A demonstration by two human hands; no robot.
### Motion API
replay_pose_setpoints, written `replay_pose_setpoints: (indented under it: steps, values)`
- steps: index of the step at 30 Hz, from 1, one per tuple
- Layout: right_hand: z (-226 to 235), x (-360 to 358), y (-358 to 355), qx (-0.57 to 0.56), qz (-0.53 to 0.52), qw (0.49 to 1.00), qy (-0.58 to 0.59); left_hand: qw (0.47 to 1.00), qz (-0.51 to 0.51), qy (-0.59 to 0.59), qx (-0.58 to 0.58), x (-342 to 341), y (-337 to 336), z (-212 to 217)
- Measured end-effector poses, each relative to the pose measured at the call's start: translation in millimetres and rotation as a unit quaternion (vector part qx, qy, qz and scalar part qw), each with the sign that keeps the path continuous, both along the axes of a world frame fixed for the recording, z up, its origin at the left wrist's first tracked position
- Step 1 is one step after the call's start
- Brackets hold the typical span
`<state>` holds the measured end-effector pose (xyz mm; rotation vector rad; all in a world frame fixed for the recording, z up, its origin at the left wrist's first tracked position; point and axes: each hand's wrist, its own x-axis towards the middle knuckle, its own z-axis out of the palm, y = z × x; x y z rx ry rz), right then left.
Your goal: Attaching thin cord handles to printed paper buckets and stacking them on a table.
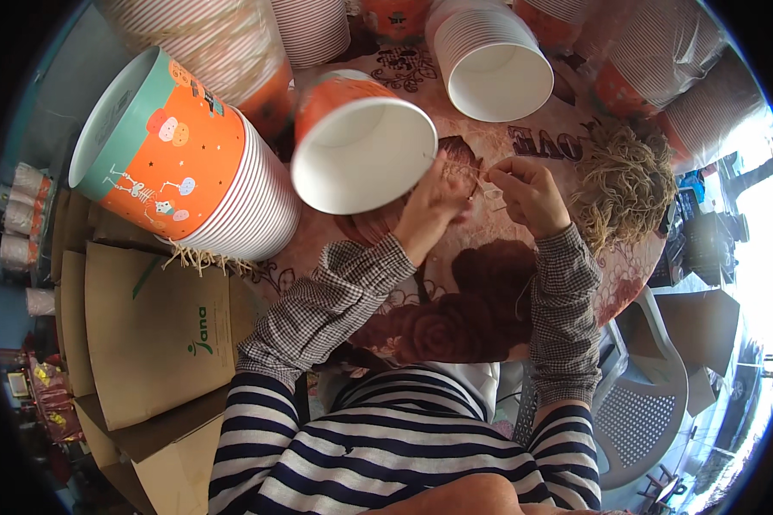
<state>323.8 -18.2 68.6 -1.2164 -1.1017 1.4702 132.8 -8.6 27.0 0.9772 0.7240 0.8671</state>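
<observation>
A paper bucket (365,154), orange outside and white inside, lies tipped on the table with its mouth toward me. My left hand (435,206) is at the right side of its rim, with blurred fingers; whether they hold anything is unclear. Close by on the right, my right hand (531,196) has thumb and fingers pinched together on a thin pale string (483,174) that runs toward the left hand. A shaggy bundle of tan strings (624,184) lies on the table beyond my right wrist.
A tall stack of nested buckets (180,159) leans at the left, and another stack (500,79) lies farther back. Plastic-wrapped stacks (653,56) crowd the far right. Cardboard boxes (159,330) stand at the left below the table; a grey plastic chair (640,421) is at the right.
</observation>
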Motion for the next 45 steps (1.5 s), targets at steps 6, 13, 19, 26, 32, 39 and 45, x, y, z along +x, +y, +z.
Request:
replay_pose_setpoints:
  steps: [6, 13, 19, 26, 32, 39, 45]
  values:
    - [-24, -25, 6, 0.087, 0.032, 0.973, -0.211, 0.969, 0.119, 0.08, 0.203, -13, 17, -9]
    - [-9, -35, -5, 0.02, 0.059, 0.995, -0.08, 0.948, 0.11, 0.095, 0.283, -22, 12, 14]
    - [-15, -39, -6, 0.042, 0.099, 0.993, -0.051, 0.995, 0.047, -0.033, 0.083, -24, 15, 16]
    - [-9, -50, -9, 0.059, 0.092, 0.989, -0.103, 0.994, 0.103, -0.025, 0.034, -21, 13, 18]
    - [-16, -52, -12, 0.142, 0.148, 0.951, -0.231, 0.995, 0.085, -0.05, 0.027, -24, 10, 18]
    - [-17, -56, -17, 0.204, 0.341, 0.87, -0.294, 0.986, 0.143, -0.085, -0.004, -25, 13, 14]
    - [-21, -52, -18, 0.159, 0.428, 0.834, -0.31, 0.986, 0.149, -0.052, 0.046, -20, 5, 19]
